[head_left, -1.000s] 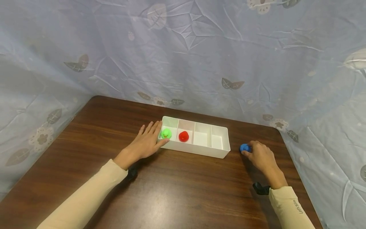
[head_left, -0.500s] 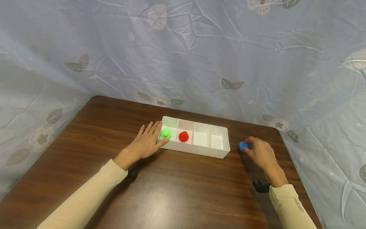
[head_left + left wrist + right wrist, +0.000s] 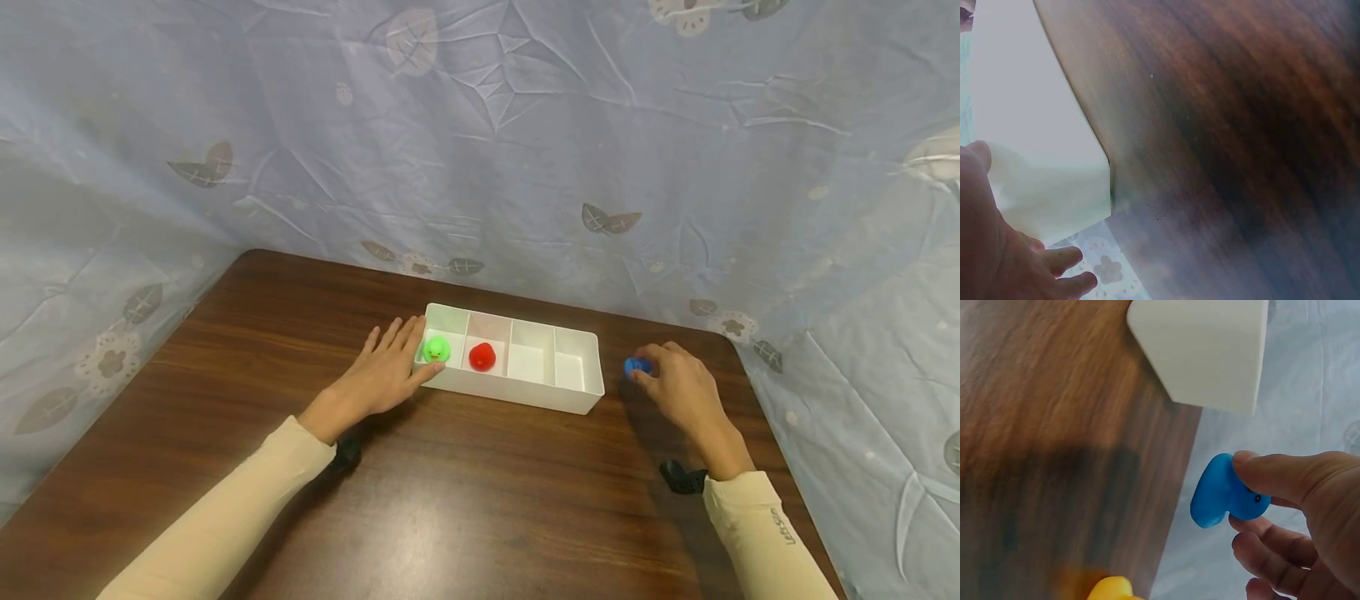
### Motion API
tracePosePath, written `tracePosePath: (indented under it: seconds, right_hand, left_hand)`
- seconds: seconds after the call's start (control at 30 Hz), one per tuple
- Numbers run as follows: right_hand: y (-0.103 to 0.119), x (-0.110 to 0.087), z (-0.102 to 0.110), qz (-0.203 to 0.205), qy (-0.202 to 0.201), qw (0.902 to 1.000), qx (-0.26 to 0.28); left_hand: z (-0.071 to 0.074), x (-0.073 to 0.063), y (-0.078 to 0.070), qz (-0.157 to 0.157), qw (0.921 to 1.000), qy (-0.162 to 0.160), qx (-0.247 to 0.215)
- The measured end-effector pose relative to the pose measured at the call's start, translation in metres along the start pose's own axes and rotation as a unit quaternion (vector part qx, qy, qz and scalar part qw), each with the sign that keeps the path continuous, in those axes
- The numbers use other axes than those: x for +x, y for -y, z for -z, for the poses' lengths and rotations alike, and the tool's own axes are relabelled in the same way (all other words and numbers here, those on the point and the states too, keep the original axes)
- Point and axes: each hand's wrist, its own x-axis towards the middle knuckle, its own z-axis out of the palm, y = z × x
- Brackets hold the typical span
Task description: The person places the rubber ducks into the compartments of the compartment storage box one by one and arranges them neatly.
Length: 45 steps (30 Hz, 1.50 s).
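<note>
Between thumb and fingers, my right hand pinches a small blue rubber duck. In the right wrist view the duck is tipped on its side, its eye near the fingers, and looks lifted off the table. My left hand lies with straight fingers against the left end of a white divided tray. A green rubber duck sits in the leftmost compartment, and a red one in the compartment beside it. The two right compartments hold nothing.
A yellow rubber duck shows at the bottom of the right wrist view, mostly cut off; the head view does not show it. Patterned cloth hangs behind and beside the brown wooden table.
My right hand has shifted slightly up in the head view with the blue duck, which seems to have risen from the table. The left hand and tray have stayed put.
</note>
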Motion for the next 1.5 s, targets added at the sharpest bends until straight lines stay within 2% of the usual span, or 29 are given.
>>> tracePosePath:
  seconds: [0.3, 0.87, 1.5]
  right_hand:
    - [0.022, 0.012, 0.004, 0.021, -0.031, 0.9992, 0.016]
    - [0.058, 0.033, 0.002, 0.024, -0.001, 0.9994, 0.026]
    - [0.096, 0.051, -0.010, 0.064, 0.014, 0.9977, 0.018]
  left_hand:
    - [0.000, 0.000, 0.000, 0.000, 1.0000, -0.001, -0.003]
    - [-0.001, 0.000, 0.000, -0.001, 1.0000, 0.002, -0.003]
    - [0.000, 0.001, 0.000, 0.002, 1.0000, 0.003, -0.001]
